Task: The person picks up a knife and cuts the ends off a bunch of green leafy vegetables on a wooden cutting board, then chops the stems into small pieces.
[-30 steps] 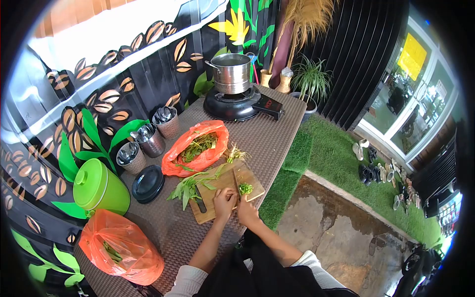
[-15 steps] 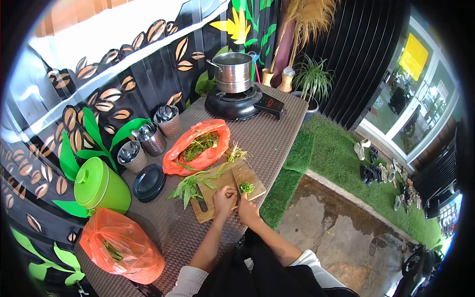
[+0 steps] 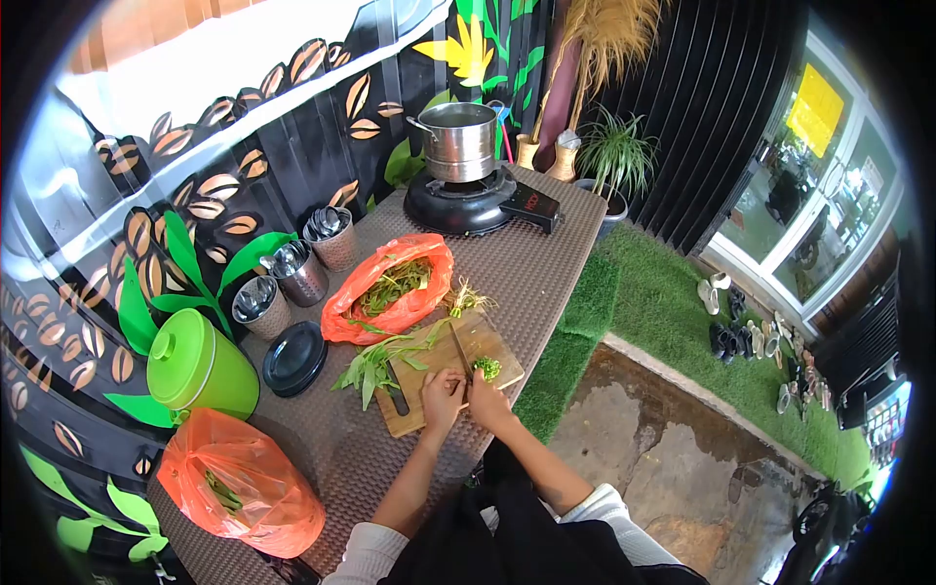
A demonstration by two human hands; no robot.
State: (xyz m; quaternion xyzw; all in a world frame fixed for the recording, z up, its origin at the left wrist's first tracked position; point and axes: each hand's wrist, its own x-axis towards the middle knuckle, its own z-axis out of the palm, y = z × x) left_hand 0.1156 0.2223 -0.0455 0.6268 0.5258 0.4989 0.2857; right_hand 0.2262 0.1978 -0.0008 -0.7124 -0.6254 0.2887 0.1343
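A wooden cutting board (image 3: 408,421) lies near the table's front edge. My right hand (image 3: 490,406) is closed around the handle of a knife (image 3: 459,344), whose blade points away from me across the board. Close beside it on the left, my left hand (image 3: 444,394) is closed with its fingers bent down at the board; what they hold is hidden. Finely chopped greens (image 3: 487,369) sit in a small heap right of the blade. Long leafy greens (image 3: 370,367) lie over the board's left side. Pale roots (image 3: 470,298) rest just beyond its far edge.
Behind the board stands an open orange bag (image 3: 336,327) of greens. Another orange bag (image 3: 258,487) is at the near left, by a green lidded container (image 3: 222,380), dark plates (image 3: 294,359) and cutlery cups (image 3: 298,276). A metal pot (image 3: 460,146) sits on a black stove (image 3: 444,213).
The knife blade has shifted slightly and tilts further left at its far end. My right hand has moved a little with it; my left hand stays almost in place.
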